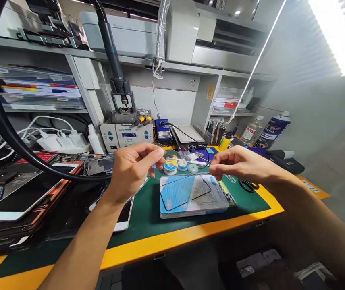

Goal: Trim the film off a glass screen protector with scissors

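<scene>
My left hand (138,167) is raised over the green mat (144,221), its thumb and forefinger pinched together. Across from it, my right hand (234,163) is also closed in a pinch, fingertips pointing left. Anything between the fingers of either hand is too fine to make out. Below and between the hands lies a blue and white flat box (193,201). On top of the box rests a thin black rectangular frame (191,199), like a phone bezel. Just behind it sit several small spools, among them a yellow and blue spool (170,166).
White phones (125,217) and opened phone parts crowd the left side. A thick black hose (0,104) loops in front of them. At the back stand a grey soldering station (127,135) and a black device (189,139). Scissors (247,185) and a spray can (272,129) are at right.
</scene>
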Demonstrator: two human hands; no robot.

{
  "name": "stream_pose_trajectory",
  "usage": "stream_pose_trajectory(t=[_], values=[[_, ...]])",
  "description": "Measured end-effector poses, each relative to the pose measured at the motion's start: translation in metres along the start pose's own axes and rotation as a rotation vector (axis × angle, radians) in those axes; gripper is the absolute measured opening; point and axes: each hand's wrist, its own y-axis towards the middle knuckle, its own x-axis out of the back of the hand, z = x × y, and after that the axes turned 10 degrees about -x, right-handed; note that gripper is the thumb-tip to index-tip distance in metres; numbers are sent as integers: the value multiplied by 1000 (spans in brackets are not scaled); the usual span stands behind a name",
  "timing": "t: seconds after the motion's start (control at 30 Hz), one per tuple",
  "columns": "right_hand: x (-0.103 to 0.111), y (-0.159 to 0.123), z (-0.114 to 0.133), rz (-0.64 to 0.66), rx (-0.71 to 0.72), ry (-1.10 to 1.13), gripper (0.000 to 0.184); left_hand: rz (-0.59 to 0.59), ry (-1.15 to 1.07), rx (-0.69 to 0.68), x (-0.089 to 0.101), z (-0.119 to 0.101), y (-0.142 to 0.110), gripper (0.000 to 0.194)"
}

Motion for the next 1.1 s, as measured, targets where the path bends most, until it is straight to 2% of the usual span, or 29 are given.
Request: stream_pose_trajectory(t=[0.13,0.23,0.43,0.63,0.77,0.83,1.0,1.1], values=[[8,-8,-13,-26,-71,-43,33,-38,-31,-5,3,0,1,11],[8,-6,-19,-68,-46,44,39,-21,-39,7,2,0,1,11],[9,8,-23,-272,31,114,51,-16,-59,18,2,-2,2,12],[-3,13,-14,-180,74,251,40,-39,-82,43,4,0,2,11],[-19,14,-5,-31,53,231,35,-53,-72,50,3,1,2,11],[-23,16,-2,4,48,211,32,-68,-102,50,3,-1,4,13],[-27,33,6,-135,150,358,33,-187,-417,39,4,-6,11,38],[-35,46,18,-124,241,435,36,-63,-360,104,2,-1,10,33]])
